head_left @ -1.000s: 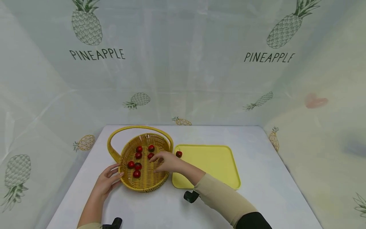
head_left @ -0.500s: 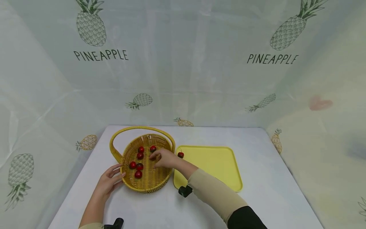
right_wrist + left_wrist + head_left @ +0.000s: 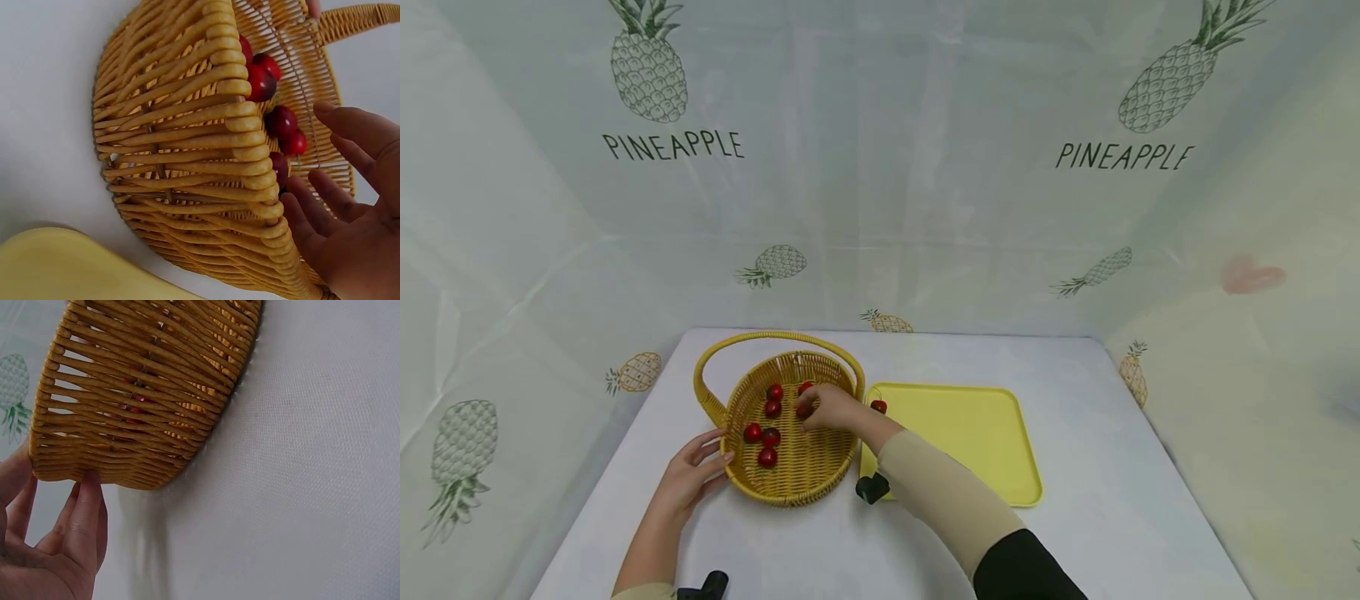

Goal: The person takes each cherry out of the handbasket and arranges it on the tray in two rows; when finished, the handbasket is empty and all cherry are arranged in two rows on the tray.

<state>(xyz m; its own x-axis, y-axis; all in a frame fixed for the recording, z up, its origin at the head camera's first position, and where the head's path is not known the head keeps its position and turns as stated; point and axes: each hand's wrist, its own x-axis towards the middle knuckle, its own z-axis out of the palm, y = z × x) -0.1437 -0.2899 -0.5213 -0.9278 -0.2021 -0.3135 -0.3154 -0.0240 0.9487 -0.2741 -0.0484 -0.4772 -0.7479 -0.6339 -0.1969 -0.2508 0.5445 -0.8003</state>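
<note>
A yellow wicker basket (image 3: 793, 475) with a tall handle stands on the left half of the white table. Several dark red cherries (image 3: 767, 457) lie inside it. My left hand (image 3: 688, 475) holds the basket's left rim; the left wrist view shows its fingers at the woven edge. Over the basket's right side reaches my right hand (image 3: 838, 410), thumb and fingers spread apart around a cherry (image 3: 279, 169). That cherry is partly hidden behind the rim in the right wrist view, and its contact with the fingertips is unclear.
Right of the basket lies a flat yellow tray (image 3: 970, 442), partly under my right forearm. One stemmed cherry (image 3: 878, 406) rests at its upper left corner. A curtain printed with pineapples (image 3: 651, 79) rises behind the table (image 3: 1120, 500).
My right hand has shifted slightly up and in over the basket, closer around a cherry on the right side. The left hand stays on the rim. The head view has drifted slightly left.
</note>
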